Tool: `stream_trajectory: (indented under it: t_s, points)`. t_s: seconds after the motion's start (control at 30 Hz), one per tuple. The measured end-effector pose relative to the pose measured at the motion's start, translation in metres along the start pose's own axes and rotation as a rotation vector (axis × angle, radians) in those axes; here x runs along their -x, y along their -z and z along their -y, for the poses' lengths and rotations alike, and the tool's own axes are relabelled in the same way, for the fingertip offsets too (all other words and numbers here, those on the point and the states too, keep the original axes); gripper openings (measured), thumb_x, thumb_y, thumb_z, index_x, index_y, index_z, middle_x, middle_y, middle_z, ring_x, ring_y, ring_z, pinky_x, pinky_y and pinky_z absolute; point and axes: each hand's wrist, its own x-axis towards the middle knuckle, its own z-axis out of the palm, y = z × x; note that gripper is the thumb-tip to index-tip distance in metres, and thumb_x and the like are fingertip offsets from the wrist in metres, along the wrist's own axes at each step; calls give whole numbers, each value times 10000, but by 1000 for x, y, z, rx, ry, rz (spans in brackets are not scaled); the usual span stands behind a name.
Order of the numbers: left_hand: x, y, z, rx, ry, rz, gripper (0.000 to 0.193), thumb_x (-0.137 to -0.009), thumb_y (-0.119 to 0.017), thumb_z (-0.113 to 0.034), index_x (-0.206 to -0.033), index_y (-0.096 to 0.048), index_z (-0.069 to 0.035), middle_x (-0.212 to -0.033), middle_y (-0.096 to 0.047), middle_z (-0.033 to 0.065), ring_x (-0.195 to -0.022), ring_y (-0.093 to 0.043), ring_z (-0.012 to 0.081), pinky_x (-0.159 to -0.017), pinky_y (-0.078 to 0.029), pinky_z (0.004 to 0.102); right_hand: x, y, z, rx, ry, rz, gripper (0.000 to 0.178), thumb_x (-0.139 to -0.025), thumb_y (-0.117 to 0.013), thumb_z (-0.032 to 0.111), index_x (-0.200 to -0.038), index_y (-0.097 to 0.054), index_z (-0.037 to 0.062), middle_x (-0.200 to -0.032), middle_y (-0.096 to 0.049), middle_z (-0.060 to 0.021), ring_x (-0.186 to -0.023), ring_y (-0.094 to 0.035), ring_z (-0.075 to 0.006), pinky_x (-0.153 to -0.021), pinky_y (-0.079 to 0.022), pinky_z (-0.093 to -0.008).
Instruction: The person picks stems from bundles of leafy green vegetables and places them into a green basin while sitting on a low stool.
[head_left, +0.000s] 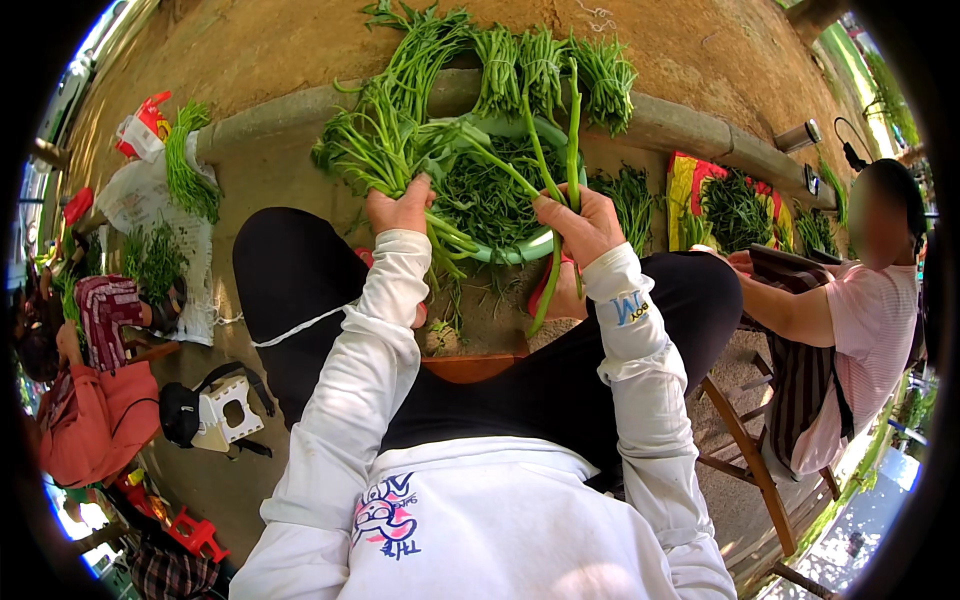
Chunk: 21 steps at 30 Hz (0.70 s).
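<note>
My left hand (399,205) is closed round a thick bunch of green stems (375,148), which look like water spinach, the stems fanning out above and below the fist. My right hand (583,220) pinches a few long, thick stems (572,135) that stand up past the fingers and hang below them. One stem slants across between the two hands. Beneath them, between my knees, stands a pale green basin (515,254) with loose narrow leaves (495,190) in it. My hands partly cover its rim.
Tied bundles of stems (540,65) lie over a stone curb (270,122) ahead. A red-yellow sack with greens (735,205) lies right, near a seated person (850,320). Left are a white sheet (150,210), a white folding stool (228,412) and a person in red (100,420).
</note>
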Motion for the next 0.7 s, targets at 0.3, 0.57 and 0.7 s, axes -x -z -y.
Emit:
stream_trajectory:
  t_s: [0.3, 0.57, 0.7]
  points:
    - [0, -7, -14, 266, 70, 28, 293, -718, -712, -71, -960, -556, -16, -822, -646, 87, -607, -578, 159, -511, -467, 291, -4, 7, -5, -212, -104, 104, 275, -850, -600, 255, -961, -610, 4, -696, -575, 25, -493, -417, -18, -438, -298, -156]
    - [8, -11, -10, 39, 24, 285, 258, -754, -668, -54, -1005, -614, -30, -920, -658, 50, -725, -586, 95, -563, -443, 235, 1, 2, 7, -321, -150, 282, 268, -856, -581, 219, -975, -611, -19, -685, -586, 14, -473, -434, -21, -418, -315, -162]
    - [8, -9, 1, -34, -176, 304, 247, -757, -672, -33, -999, -622, -21, -914, -645, 10, -771, -575, 92, -674, -459, 240, 1, 1, 10, -325, -173, 331, 273, -836, -601, 229, -965, -623, -10, -698, -596, 5, -532, -454, -30, -476, -333, -168]
